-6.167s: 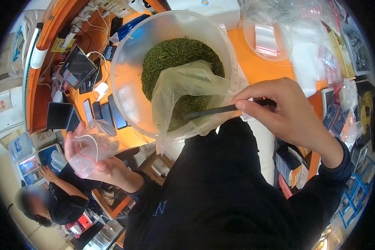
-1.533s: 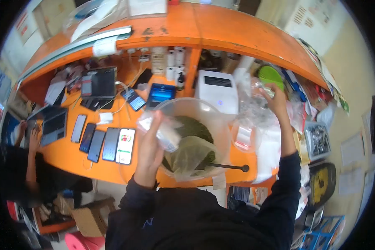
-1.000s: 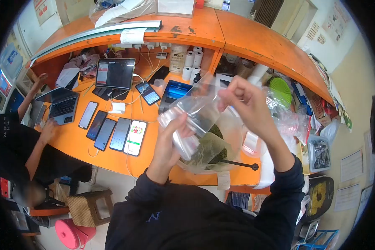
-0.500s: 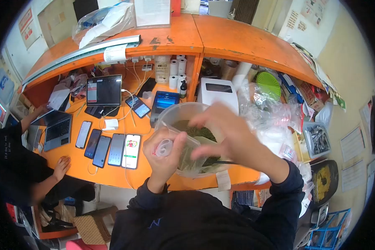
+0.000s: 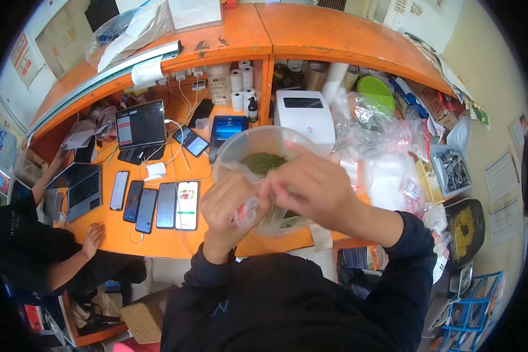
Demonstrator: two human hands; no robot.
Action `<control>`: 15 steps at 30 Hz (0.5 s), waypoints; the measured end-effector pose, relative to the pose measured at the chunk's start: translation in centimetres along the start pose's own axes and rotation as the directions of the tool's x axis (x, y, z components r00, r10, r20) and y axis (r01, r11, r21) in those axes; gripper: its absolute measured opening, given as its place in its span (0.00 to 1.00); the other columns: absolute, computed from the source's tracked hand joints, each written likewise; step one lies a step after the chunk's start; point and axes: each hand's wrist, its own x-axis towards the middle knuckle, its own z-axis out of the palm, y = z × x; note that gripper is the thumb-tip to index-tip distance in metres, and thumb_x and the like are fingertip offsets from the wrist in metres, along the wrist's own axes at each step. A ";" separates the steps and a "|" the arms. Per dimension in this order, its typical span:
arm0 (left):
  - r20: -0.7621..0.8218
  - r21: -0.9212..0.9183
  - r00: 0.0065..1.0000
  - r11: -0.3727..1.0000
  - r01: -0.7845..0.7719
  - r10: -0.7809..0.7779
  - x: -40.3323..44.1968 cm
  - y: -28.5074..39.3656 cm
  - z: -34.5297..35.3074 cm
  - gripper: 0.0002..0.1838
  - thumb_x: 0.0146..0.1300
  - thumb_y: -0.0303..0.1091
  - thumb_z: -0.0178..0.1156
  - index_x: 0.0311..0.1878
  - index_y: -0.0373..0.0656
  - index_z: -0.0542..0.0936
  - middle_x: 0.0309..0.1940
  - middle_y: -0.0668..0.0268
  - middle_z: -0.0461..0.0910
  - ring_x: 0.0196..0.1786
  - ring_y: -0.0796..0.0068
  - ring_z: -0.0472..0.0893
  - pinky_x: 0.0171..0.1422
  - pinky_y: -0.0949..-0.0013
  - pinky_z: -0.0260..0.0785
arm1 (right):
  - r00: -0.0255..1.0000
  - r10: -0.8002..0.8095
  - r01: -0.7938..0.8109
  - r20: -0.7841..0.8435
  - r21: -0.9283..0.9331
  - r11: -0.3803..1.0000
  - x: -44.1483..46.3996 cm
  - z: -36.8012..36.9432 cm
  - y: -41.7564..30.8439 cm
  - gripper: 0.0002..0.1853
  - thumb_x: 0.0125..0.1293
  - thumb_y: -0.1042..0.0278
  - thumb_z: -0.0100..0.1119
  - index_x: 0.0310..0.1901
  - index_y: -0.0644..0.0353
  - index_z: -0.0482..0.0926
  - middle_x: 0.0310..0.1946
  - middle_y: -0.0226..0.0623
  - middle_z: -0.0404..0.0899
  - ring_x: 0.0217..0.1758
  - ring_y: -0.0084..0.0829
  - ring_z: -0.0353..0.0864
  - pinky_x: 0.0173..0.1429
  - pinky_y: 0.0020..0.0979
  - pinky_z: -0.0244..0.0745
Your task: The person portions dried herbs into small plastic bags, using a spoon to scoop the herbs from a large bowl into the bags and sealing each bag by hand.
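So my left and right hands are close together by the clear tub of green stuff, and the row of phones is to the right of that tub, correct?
Not quite: in the head view, the row of phones is to the left of the clear tub. Your left hand and right hand are indeed close together by it.

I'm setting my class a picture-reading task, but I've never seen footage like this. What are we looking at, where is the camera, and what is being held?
There is no machine here: a person works with two bare hands. One camera, worn on the head, looks forward and down.

The left hand grips a clear plastic bag. The right hand meets it; what its fingers pinch is hard to see. Behind them is a translucent tub of green material.

On the orange desk lie a row of phones and an open laptop. Another person's hand rests nearby.
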 end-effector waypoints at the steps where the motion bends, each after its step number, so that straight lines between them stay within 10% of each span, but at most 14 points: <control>1: -0.020 0.011 1.000 1.000 0.004 -0.004 0.1 0.1 0.1 0.09 0.45 0.19 0.66 0.21 0.39 0.74 0.16 0.63 0.69 0.18 0.66 0.70 0.22 0.70 0.62 | 1.000 0.008 -0.009 -0.022 -0.038 0.999 0.2 -0.1 0.1 0.09 0.48 0.81 0.63 0.32 0.61 0.78 0.27 0.35 0.78 0.29 0.36 0.77 0.57 0.41 0.75; 5: -0.067 0.039 0.992 0.994 0.106 -0.103 0.0 0.5 0.4 0.09 0.44 0.18 0.65 0.21 0.40 0.73 0.16 0.64 0.68 0.18 0.68 0.71 0.24 0.71 0.63 | 0.999 -0.035 0.030 -0.033 -0.148 0.989 1.1 -0.4 -0.6 0.15 0.48 0.82 0.63 0.41 0.62 0.77 0.29 0.36 0.78 0.33 0.36 0.79 0.49 0.36 0.78; 8: -0.192 -0.041 0.972 0.991 0.129 -0.134 0.0 1.1 0.5 0.09 0.44 0.18 0.65 0.22 0.40 0.73 0.16 0.64 0.68 0.18 0.69 0.71 0.24 0.71 0.63 | 0.972 0.195 -0.217 0.132 0.187 0.958 0.4 1.4 -2.1 0.20 0.51 0.76 0.61 0.49 0.57 0.73 0.35 0.39 0.76 0.39 0.37 0.78 0.43 0.34 0.75; 15: -0.060 0.161 0.992 0.982 -0.096 0.107 -0.6 0.6 0.3 0.20 0.43 0.23 0.68 0.44 0.38 0.77 0.46 0.56 0.76 0.39 0.67 0.77 0.41 0.72 0.70 | 0.968 0.220 -0.232 0.120 0.093 0.968 2.8 -2.0 -1.7 0.26 0.53 0.84 0.61 0.55 0.56 0.71 0.32 0.30 0.79 0.31 0.19 0.80 0.36 0.21 0.74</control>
